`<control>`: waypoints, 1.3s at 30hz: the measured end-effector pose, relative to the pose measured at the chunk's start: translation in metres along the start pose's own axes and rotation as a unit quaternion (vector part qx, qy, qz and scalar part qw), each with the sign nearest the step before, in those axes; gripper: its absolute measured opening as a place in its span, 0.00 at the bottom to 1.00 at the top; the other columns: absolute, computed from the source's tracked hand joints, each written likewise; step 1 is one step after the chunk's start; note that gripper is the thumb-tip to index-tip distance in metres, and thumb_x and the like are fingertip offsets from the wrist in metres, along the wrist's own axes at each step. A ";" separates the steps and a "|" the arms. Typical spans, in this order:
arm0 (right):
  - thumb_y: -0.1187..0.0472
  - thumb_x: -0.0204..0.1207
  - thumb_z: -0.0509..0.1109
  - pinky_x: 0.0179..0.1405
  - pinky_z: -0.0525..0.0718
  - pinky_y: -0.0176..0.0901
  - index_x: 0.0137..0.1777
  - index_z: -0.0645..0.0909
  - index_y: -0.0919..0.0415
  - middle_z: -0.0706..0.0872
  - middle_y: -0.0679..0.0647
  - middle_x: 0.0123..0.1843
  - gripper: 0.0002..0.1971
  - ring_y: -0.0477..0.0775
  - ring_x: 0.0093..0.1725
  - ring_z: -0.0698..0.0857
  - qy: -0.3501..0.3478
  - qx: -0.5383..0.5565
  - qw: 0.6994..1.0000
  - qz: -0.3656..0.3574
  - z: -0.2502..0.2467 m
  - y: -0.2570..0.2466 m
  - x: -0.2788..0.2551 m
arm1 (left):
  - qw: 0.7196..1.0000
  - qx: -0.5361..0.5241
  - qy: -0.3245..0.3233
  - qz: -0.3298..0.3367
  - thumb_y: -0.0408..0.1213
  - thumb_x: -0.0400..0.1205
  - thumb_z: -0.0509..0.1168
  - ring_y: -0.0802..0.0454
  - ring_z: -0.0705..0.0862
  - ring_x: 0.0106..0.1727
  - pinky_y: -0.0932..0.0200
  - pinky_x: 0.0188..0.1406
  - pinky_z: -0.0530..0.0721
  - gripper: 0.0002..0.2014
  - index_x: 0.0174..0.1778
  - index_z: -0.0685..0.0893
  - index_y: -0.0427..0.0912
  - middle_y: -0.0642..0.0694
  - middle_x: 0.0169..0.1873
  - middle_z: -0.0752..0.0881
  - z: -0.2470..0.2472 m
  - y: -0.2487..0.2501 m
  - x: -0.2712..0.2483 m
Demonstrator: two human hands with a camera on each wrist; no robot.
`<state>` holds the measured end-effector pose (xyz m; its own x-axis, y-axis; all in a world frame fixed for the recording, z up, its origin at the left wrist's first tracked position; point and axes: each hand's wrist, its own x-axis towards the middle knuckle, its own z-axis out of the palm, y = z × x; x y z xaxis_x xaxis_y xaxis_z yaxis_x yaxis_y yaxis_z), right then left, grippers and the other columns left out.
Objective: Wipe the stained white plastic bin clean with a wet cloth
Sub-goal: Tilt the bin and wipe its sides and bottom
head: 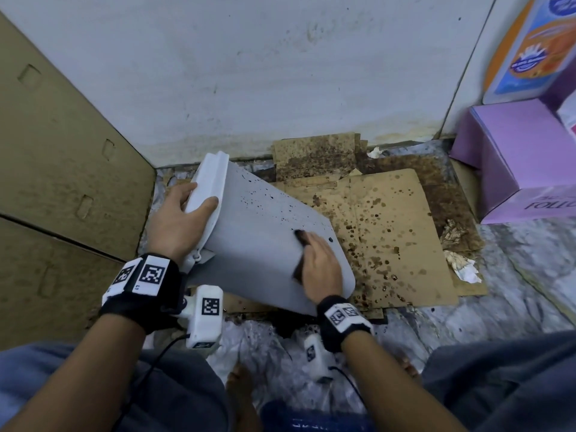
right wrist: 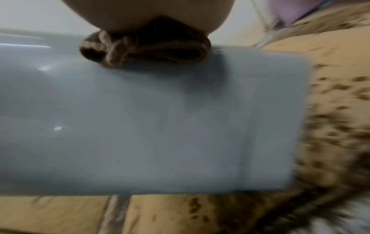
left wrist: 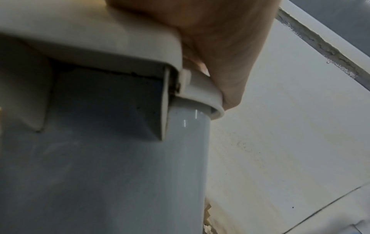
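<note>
The white plastic bin [head: 258, 232] lies tilted on its side over the floor, its lid end toward the upper left. Dark specks [head: 249, 199] dot its upper face. My left hand [head: 180, 219] grips the lid and rim, thumb on top; the left wrist view shows the fingers [left wrist: 220, 39] wrapped over the rim of the bin [left wrist: 100, 174]. My right hand [head: 321, 269] holds a dark bunched cloth [head: 300, 241] and presses it on the bin's side near the base. In the blurred right wrist view the cloth [right wrist: 144, 50] sits under my palm on the bin [right wrist: 160, 126].
Brown-stained cardboard [head: 383, 232] lies under and right of the bin. A purple box [head: 523, 157] stands at the right, a large cardboard box [head: 62, 182] at the left, a white wall [head: 249, 73] behind. Crumpled paper [head: 461, 266] lies by the cardboard's right edge.
</note>
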<state>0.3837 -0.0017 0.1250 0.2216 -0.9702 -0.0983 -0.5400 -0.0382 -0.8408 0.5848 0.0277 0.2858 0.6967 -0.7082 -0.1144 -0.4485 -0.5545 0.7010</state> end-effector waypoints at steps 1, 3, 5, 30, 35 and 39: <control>0.59 0.87 0.49 0.81 0.61 0.45 0.76 0.73 0.61 0.73 0.56 0.78 0.21 0.54 0.78 0.70 0.000 -0.006 0.999 0.034 -0.006 0.018 -0.001 | 1.000 -0.002 0.002 0.001 0.52 0.79 0.69 0.48 0.81 0.67 0.47 0.71 0.77 0.25 0.73 0.78 0.55 0.50 0.70 0.83 0.001 0.000 0.002; 0.58 0.87 0.51 0.80 0.62 0.44 0.77 0.72 0.59 0.72 0.54 0.79 0.21 0.55 0.78 0.70 0.000 -0.001 0.995 0.098 -0.014 0.039 0.000 | 1.000 -0.002 0.002 0.004 0.53 0.78 0.69 0.49 0.82 0.67 0.47 0.71 0.77 0.25 0.72 0.79 0.56 0.51 0.69 0.83 0.002 0.000 0.006; 0.57 0.87 0.52 0.79 0.63 0.44 0.77 0.72 0.58 0.72 0.54 0.79 0.21 0.56 0.78 0.70 0.010 0.004 0.992 0.123 -0.014 0.038 0.003 | 1.000 0.006 -0.006 0.003 0.56 0.76 0.68 0.48 0.82 0.67 0.46 0.71 0.78 0.26 0.72 0.79 0.58 0.52 0.70 0.83 0.002 0.001 0.012; 0.51 0.79 0.45 0.79 0.65 0.50 0.75 0.75 0.59 0.76 0.55 0.77 0.30 0.55 0.77 0.71 0.077 0.003 0.989 0.122 -0.010 0.063 -0.007 | 0.999 -0.029 -0.006 -0.021 0.62 0.70 0.67 0.50 0.85 0.61 0.42 0.69 0.81 0.26 0.65 0.81 0.64 0.57 0.62 0.86 -0.003 -0.026 0.028; 0.54 0.82 0.45 0.83 0.55 0.47 0.76 0.72 0.62 0.74 0.56 0.78 0.27 0.53 0.79 0.68 0.050 -0.021 0.998 0.017 0.004 0.021 -0.010 | 1.000 -0.018 -0.001 -0.015 0.61 0.71 0.67 0.52 0.85 0.61 0.44 0.70 0.80 0.25 0.66 0.81 0.64 0.57 0.61 0.86 -0.005 -0.032 0.029; 0.55 0.84 0.49 0.83 0.53 0.42 0.77 0.71 0.59 0.73 0.52 0.79 0.25 0.50 0.80 0.67 0.026 -0.018 0.998 -0.045 0.018 0.001 -0.007 | 1.000 -0.022 -0.007 -0.013 0.60 0.73 0.68 0.52 0.85 0.61 0.46 0.69 0.80 0.24 0.66 0.81 0.65 0.58 0.61 0.86 -0.006 -0.036 0.030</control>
<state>0.3957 0.0097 0.1155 0.2289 -0.9734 0.0056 -0.5489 -0.1338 -0.8251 0.6256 0.0289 0.2615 0.6998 -0.6998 -0.1433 -0.4044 -0.5535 0.7281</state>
